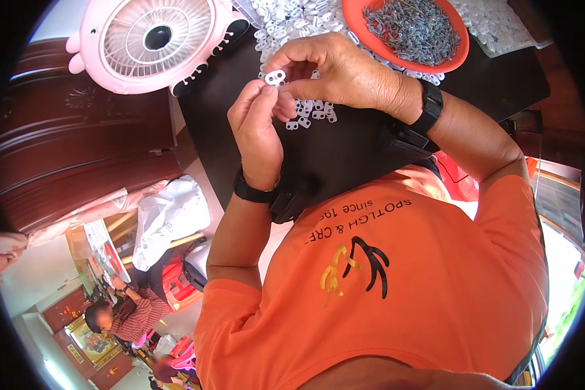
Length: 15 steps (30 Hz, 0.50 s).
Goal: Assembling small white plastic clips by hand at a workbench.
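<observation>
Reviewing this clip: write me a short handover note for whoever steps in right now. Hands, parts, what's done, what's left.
Left hand: fingertips pinch the small white plastic two-hole clip.
Right hand: also pinching that clip, from above.
Parts: heap of loose white plastic clips on the black table; more lie under the hands. Orange round bowl of small grey metal pieces stands at the far right. Pink desk fan stands at the left.
Done: cannot tell which clips are finished.
Left: large heap and a full bowl remain.

Bright daylight glares from the lower right; fisheye bends and darkens the rim.
</observation>
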Tool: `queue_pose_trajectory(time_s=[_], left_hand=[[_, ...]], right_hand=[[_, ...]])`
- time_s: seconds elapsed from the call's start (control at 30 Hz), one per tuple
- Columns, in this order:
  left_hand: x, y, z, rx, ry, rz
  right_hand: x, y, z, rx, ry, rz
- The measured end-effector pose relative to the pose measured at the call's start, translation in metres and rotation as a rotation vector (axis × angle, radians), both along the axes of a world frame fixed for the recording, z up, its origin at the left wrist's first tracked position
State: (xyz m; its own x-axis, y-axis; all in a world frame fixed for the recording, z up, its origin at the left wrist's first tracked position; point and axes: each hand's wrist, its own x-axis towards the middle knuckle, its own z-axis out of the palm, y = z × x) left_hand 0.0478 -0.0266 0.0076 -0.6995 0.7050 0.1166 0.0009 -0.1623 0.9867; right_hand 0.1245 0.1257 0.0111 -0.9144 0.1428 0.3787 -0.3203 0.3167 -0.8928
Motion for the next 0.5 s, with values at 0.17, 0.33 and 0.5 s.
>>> queue_pose_trajectory(time_s=[0.17,0.33,0.5], left_hand=[[-0.009,-0.002,-0.003,0.042,-0.098,-0.086],[-0.005,-0.001,-0.003,-0.032,-0.002,-0.047],[0.003,0.003,-0.001,-0.074,-0.039,0.025]], right_hand=[[0.002,0.001,0.003,0.174,-0.015,0.002],[0.0,-0.001,-0.002,0.231,0.064,-0.075],[0.0,-0.008,-0.003,0.291,0.159,-0.151]])
